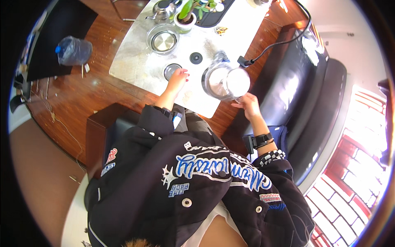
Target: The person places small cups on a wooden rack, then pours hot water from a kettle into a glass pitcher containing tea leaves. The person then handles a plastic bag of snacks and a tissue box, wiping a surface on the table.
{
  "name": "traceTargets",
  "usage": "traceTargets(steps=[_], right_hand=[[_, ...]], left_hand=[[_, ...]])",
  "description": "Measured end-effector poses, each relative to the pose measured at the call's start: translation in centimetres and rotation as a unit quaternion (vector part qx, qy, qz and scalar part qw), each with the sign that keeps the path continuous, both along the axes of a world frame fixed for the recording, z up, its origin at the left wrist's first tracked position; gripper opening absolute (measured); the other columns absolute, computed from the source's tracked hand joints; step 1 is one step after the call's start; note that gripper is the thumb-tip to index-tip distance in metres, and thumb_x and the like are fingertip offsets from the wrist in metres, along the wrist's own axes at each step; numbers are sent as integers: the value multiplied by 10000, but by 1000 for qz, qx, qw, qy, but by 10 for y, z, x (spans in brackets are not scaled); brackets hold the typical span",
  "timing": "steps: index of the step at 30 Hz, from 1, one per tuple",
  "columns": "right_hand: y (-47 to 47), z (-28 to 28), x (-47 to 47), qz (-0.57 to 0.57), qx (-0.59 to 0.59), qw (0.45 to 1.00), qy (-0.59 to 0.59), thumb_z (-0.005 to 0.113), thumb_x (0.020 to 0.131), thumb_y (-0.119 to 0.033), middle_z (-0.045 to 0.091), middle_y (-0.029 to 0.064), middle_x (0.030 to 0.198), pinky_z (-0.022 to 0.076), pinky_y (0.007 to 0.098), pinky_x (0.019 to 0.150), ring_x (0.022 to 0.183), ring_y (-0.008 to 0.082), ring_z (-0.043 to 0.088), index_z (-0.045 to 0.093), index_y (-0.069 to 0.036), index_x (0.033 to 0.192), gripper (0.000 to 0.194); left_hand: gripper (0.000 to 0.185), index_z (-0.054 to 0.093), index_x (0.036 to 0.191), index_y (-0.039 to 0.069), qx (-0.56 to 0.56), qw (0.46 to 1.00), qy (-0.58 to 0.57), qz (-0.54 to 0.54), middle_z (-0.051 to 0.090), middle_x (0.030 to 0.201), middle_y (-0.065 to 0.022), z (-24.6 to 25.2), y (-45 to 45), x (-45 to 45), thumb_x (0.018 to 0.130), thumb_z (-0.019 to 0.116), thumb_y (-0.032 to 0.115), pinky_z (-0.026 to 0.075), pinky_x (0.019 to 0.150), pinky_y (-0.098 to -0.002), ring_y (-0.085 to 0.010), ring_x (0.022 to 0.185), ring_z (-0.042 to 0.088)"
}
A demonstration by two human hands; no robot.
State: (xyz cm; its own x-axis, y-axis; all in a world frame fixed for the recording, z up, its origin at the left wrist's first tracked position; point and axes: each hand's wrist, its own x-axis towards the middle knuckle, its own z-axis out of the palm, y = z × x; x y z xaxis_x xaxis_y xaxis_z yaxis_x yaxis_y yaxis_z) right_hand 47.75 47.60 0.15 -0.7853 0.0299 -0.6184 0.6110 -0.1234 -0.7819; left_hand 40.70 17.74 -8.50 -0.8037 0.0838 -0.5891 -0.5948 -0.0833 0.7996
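Note:
My left hand (179, 77) is over the near right edge of a round, dark-rimmed lid (171, 70) on the table. Its fingers are apart; whether they touch the lid is hard to tell. At the table's right edge, my right hand (249, 104) has its fingers at the handle of a clear glass vessel (213, 88) with a shiny metal bottom. A bright white round part (237, 81) overlaps the vessel's right side, washed out by glare. Beyond the vessel is a blurred clear object (221, 57). A small black disc (196, 58) lies between the lid and the vessel.
On the pale table (132, 58) stand a glass bowl (163, 39) with a metal bottom, a steel kettle (165, 11) and a potted plant (185, 23). A black cable plug (245, 61) hangs by the right edge, before a black leather sofa (287, 83). A water jug (75, 51) is left.

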Motion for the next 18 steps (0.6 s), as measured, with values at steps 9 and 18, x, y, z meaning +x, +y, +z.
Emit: traceTargets(steps=[9, 18], right_hand=[[22, 112, -75, 19, -94, 990, 107, 510, 713, -102, 370, 24, 562, 591, 485, 646, 578, 165, 436, 383, -90, 519, 232], [32, 181, -103, 51, -151, 976, 149, 508, 704, -141, 326, 9, 557, 436, 332, 471, 574, 177, 385, 405, -102, 635, 131]], left_hand=[[269, 557, 1110, 26, 150, 978, 133, 59, 634, 1002, -75, 57, -17, -35, 857, 497, 95, 431, 776, -246, -135, 879, 571], [231, 554, 1084, -7, 122, 964, 203, 123, 629, 1009, -86, 95, -42, -31, 888, 469, 79, 431, 834, -247, -129, 931, 573]])
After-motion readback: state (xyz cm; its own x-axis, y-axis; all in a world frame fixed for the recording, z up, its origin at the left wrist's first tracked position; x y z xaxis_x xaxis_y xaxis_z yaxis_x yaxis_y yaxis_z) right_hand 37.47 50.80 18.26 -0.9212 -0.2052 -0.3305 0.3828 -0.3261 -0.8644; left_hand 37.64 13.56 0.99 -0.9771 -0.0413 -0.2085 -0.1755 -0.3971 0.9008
